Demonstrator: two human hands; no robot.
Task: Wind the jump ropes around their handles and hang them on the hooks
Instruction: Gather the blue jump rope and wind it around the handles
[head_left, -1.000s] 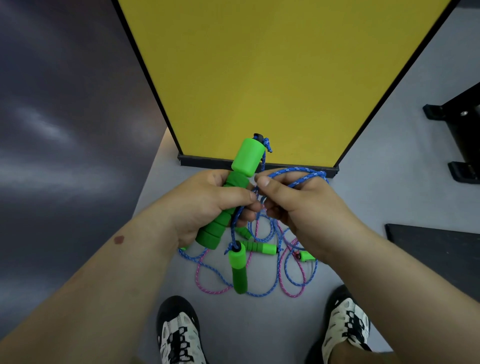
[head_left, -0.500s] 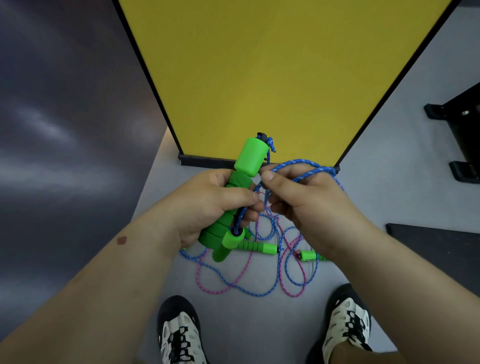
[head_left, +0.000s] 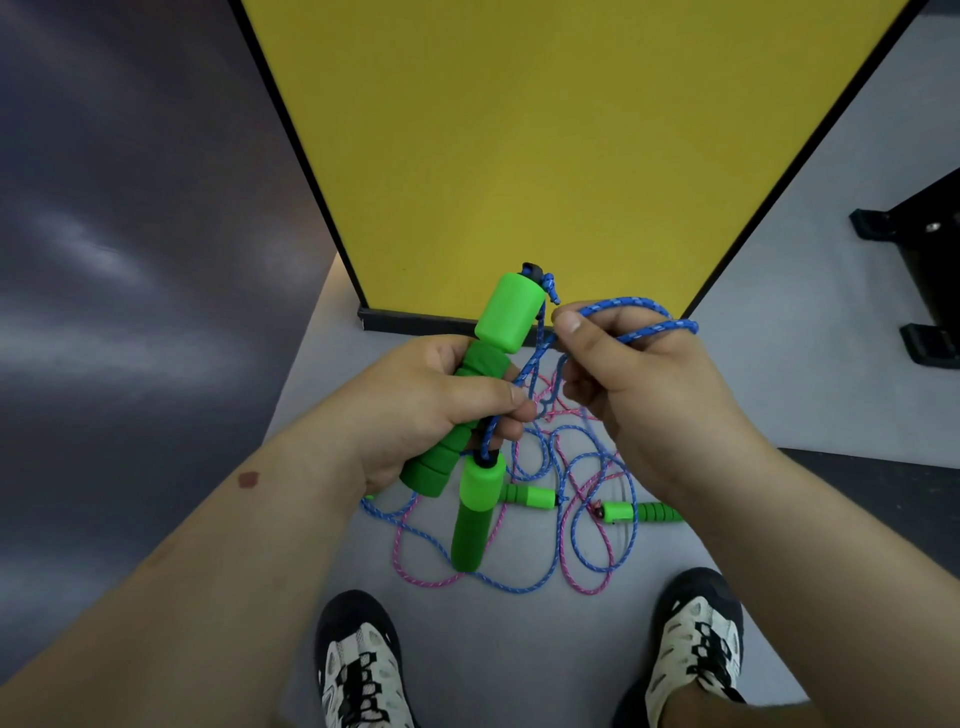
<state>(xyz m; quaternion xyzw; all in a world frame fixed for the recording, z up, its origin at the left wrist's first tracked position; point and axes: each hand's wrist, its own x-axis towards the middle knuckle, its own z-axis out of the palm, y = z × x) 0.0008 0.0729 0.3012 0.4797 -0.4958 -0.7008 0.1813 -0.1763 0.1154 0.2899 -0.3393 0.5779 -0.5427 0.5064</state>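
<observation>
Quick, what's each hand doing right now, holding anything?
Left hand: closed, gripping a green handle of the jump rope.
Right hand: closed, pinching a loop of the blue rope.

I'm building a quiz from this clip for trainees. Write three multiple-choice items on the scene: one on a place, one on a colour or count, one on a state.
1. Where does the pink braided rope lie?
A. on the grey floor
B. over a hook
C. round the left wrist

2. What colour is the rope that the right hand holds?
A. yellow
B. blue
C. black

3. How is the lower green foam handle?
A. dangling from the rope below the left hand
B. gripped in the right hand
C. standing on a shoe

Answers:
1 A, it sprawls on the grey floor between the shoes.
2 B, loops of blue braided rope pass over its fingers.
3 A, it hangs from the rope, while the left hand grips only the upper green foam handle.
</observation>
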